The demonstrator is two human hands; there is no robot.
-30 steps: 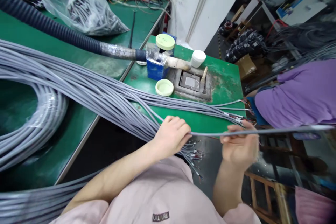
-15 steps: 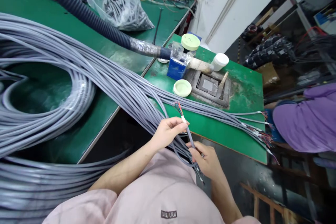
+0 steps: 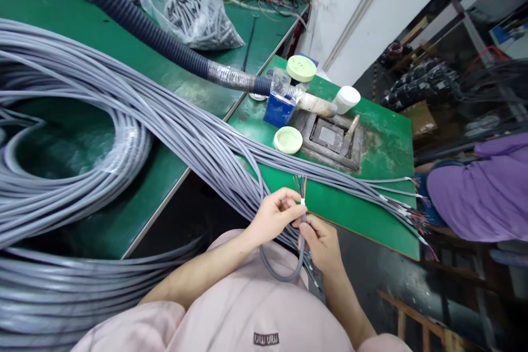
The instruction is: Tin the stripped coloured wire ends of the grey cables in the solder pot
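Note:
A grey cable (image 3: 281, 277) loops down in front of my body, and its end points up with thin coloured wires (image 3: 302, 183) fanned out above a white band. My left hand (image 3: 275, 215) pinches the cable just at the white band. Right below it, my right hand (image 3: 320, 242) is closed on the same cable, close to the left fingers. Behind both hands a thick bundle of grey cables (image 3: 198, 135) runs across the bench to several stripped wire ends (image 3: 416, 217) at the right edge.
On the green bench (image 3: 383, 148) are a blue box (image 3: 279, 109), a pale green lid (image 3: 287, 140), a white cup (image 3: 347, 99) and a square metal pot (image 3: 330, 136). A black hose (image 3: 157, 38) and a plastic bag (image 3: 193, 8) lie behind. A person in purple (image 3: 478, 187) is at right.
The held cable end has moved right and slightly down and now stands more upright. My right hand has come nearer my left, and the cable's loop hangs lower.

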